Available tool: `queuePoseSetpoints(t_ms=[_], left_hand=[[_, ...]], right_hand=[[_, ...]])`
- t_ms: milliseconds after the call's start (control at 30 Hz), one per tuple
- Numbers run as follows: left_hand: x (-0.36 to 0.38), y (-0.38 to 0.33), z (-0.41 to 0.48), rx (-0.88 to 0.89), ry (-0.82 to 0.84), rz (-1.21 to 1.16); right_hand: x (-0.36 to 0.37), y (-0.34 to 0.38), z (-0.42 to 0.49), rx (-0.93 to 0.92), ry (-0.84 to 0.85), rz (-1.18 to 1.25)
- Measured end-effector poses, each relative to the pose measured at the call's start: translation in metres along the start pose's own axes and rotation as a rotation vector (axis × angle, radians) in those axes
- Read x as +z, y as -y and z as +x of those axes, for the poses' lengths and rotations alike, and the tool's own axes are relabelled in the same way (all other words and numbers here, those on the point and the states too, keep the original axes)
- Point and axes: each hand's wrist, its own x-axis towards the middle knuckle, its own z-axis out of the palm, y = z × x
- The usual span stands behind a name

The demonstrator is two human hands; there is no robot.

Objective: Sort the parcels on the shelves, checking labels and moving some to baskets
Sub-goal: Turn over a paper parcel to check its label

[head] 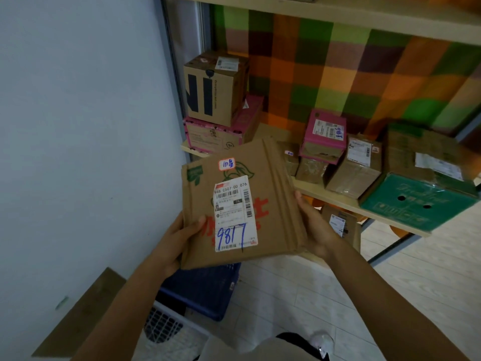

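Parcel (273,194): a flat brown cardboard carton, held up in front of the shelf (338,201) and above the blue basket (205,290) on the floor, with its printed label (234,212) facing the camera. "9817" is written across the label in blue pen.

Both hands are closed on it. The left hand (179,238) grips the lower left edge with its thumb laid on the front face just beside the label. The right hand (315,225) clasps the right edge, its fingers hidden behind the carton.

It looks thin and stiff, with pressed creases running down its right side, and probably light, since it is held by edge grips alone. The matte board should not slip. The two long side edges are the sound places to hold; thumbs are best kept off the label so it stays readable, and the creased side may flex if squeezed hard.

A white basket (169,332) sits nearer on the floor, and other boxes stay on the shelf, among them a green box (416,204).
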Motion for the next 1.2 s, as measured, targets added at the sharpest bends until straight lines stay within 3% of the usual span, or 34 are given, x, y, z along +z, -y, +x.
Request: queuePoseSetpoints(t_ms=[67,133,233,333,433,533,600,700,834,1034,1200], left_hand=[[0.008,0.000,0.001,0.046,-0.070,0.107],[0.016,0.002,0.005,0.185,-0.175,0.365],[0.031,0.006,0.009,0.240,-0.130,0.521],[0.058,-0.001,0.009,0.219,-0.094,0.387],[0.070,-0.005,0.009,0.172,0.000,0.214],[0.065,-0.003,0.011,0.133,-0.006,0.150],[0.059,-0.005,0.012,0.120,-0.019,0.106],[0.046,-0.011,0.016,0.057,-0.030,-0.013],[0.037,-0.014,0.015,0.008,-0.027,-0.079],[0.036,-0.006,0.008,-0.046,0.027,-0.306],[0.035,0.011,0.007,-0.038,0.062,-0.355]], right_hand=[[0.004,0.003,-0.001,0.045,0.016,0.063],[0.010,0.002,0.001,0.025,0.016,-0.009],[0.025,-0.010,0.005,-0.024,-0.025,-0.173],[0.042,-0.026,0.007,-0.068,-0.100,-0.319],[0.060,-0.035,0.007,-0.240,-0.155,-0.575],[0.071,-0.034,0.005,-0.352,-0.157,-0.705],[0.073,-0.030,0.004,-0.351,-0.106,-0.697],[0.067,-0.022,0.007,-0.234,0.007,-0.467],[0.049,-0.025,0.023,-0.349,-0.025,-0.577],[0.016,-0.033,0.054,-0.060,-0.155,-0.652],[0.006,-0.025,0.039,0.043,-0.215,-0.424]])
